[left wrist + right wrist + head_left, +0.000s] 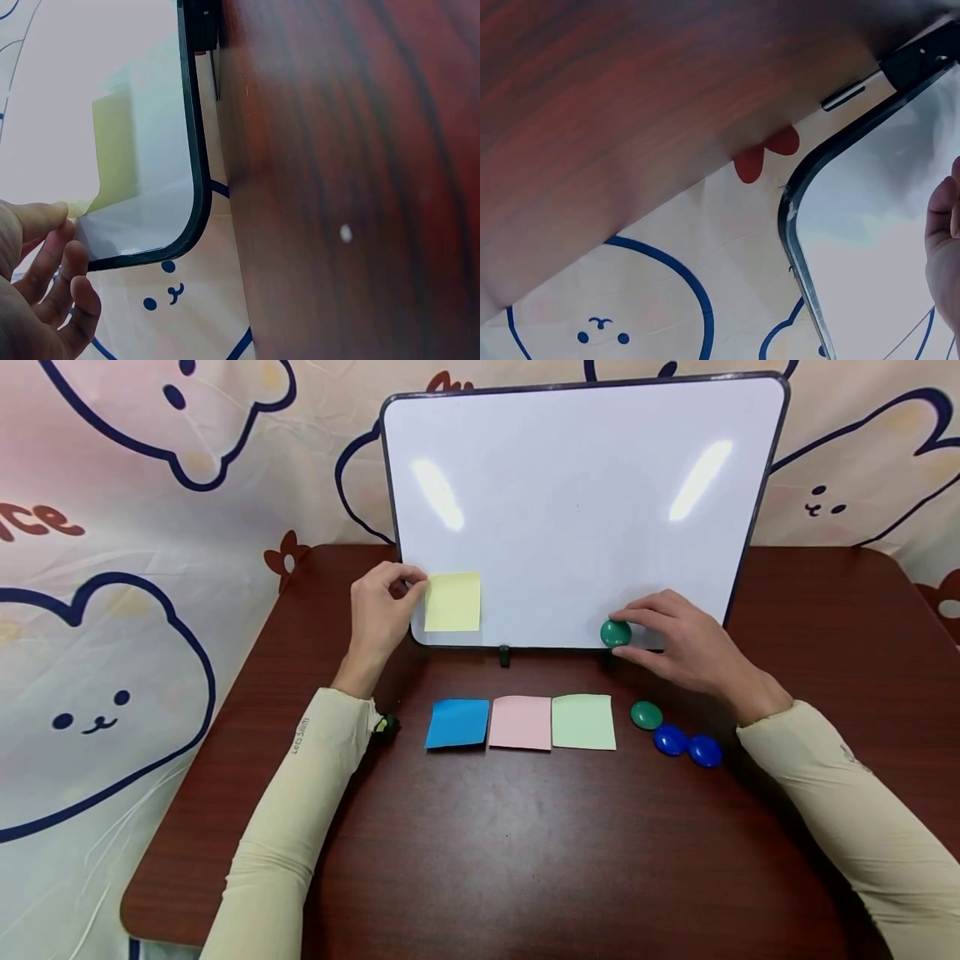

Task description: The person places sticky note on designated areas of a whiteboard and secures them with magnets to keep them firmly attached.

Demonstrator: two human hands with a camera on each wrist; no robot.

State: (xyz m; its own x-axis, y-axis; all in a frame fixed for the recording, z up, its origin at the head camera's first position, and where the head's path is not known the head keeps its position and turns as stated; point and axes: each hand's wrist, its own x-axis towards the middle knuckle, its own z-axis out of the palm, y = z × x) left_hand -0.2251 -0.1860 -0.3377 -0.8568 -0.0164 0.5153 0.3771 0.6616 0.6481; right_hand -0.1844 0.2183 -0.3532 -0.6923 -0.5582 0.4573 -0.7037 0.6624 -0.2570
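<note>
My left hand [381,608] pinches the upper left corner of a yellow sticky note [453,602] at the lower left of the whiteboard [570,510]. In the left wrist view, thumb and finger meet on the corner of that note [116,150]. Over at the board's lower right, my right hand [686,639] holds a round green magnet [616,633] between thumb and fingers, close to the lower frame. Only the edge of the right hand [945,225] shows in the right wrist view, and the magnet is out of sight there.
On the brown table [510,852] lie a blue sticky note [458,723], a pink one [521,723] and a light green one [583,722] in a row. To their right are another green magnet [647,716] and two blue magnets [671,740]. A patterned cloth hangs behind.
</note>
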